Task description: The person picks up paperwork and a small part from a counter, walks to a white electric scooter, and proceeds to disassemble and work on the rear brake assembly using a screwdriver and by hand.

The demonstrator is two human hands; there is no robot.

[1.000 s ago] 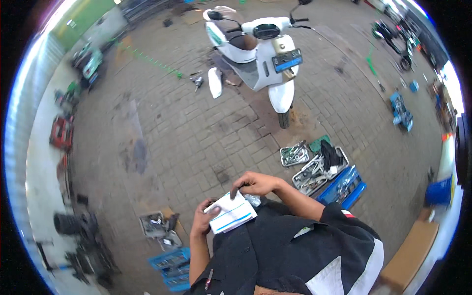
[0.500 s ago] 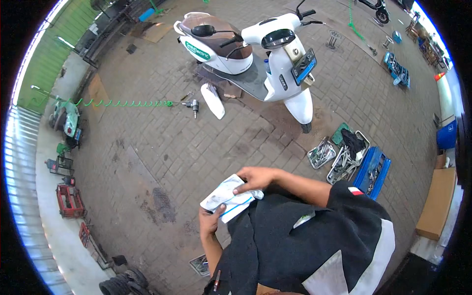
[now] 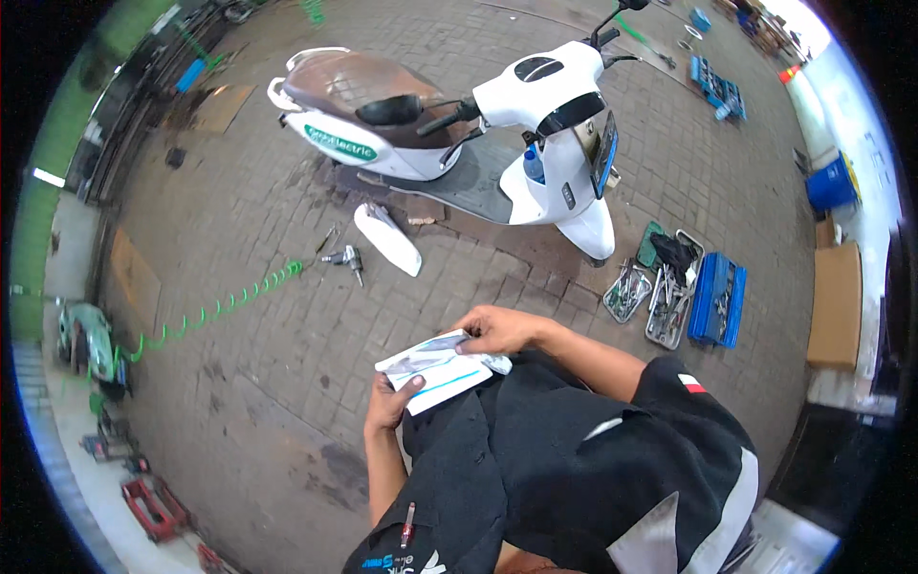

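A white, flat, crinkled packet (image 3: 442,375) with a blue stripe, perhaps a plastic bag or folded paper, is held in front of my body. My left hand (image 3: 390,402) grips its near left corner, thumb lying on top. Across its upper right edge, my right hand (image 3: 502,331) is closed, with the thumb pressed on the surface. Part of the packet bunches up below the right hand. Whatever might be inside it cannot be made out.
Ahead stands a white scooter (image 3: 531,100). Near it lie a white body panel (image 3: 390,241) and an air impact wrench (image 3: 350,262) with a green coiled hose (image 3: 208,316). To the right are a tool tray (image 3: 628,291) and a blue toolbox (image 3: 710,304). A cardboard box (image 3: 834,306) leans by the wall.
The view has turned, so the scooter sits larger and farther left. The packet now looks flatter and more foreshortened, still held in both hands.
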